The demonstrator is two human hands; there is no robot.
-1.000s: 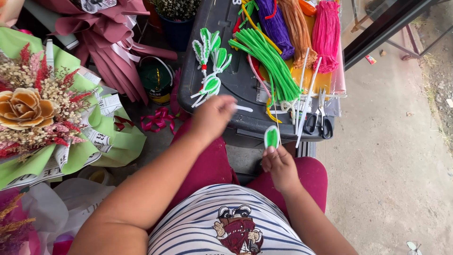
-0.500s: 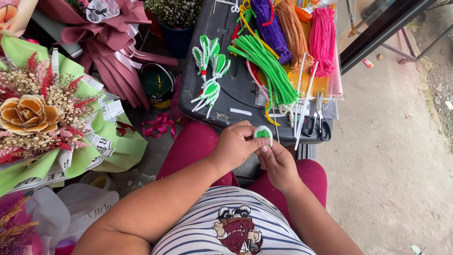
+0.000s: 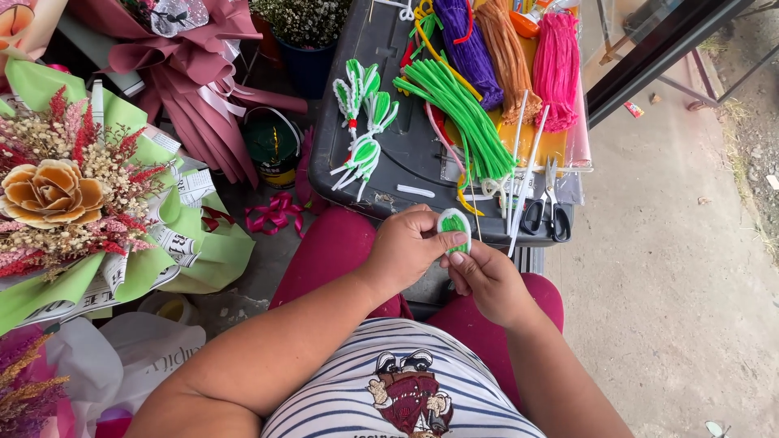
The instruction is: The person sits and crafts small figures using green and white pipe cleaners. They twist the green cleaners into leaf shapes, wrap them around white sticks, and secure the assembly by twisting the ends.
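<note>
**A:** So how are your hands sitting here?

**B:** Both are pulled in close over your lap. Your left hand (image 3: 410,243) comes in from the left with the fingers curled, thumb and fingertips pinched on the left edge of the little green-and-white leaf (image 3: 454,226). Your right hand (image 3: 487,280) sits just below and to the right, fingers bent, tips touching the leaf's lower edge. So both hands have closed on it, and it's held upright between them, right at the near rim of the dark tray (image 3: 406,158).

**A:** What's around it?

**B:** On the tray there's a cluster of finished leaves (image 3: 363,122), and a green bundle (image 3: 458,113) of pipe cleaners lying diagonally, with purple (image 3: 466,45), orange (image 3: 507,53) and pink (image 3: 556,65) bundles behind it. Scissors (image 3: 548,211) lie just right of your hands, with white stems (image 3: 523,170) beside them. A bouquet (image 3: 73,195) in green wrap sits well off to your left, and a tin (image 3: 273,148) stands between it and the tray. Nothing covers the leaf except your own fingertips.
</note>
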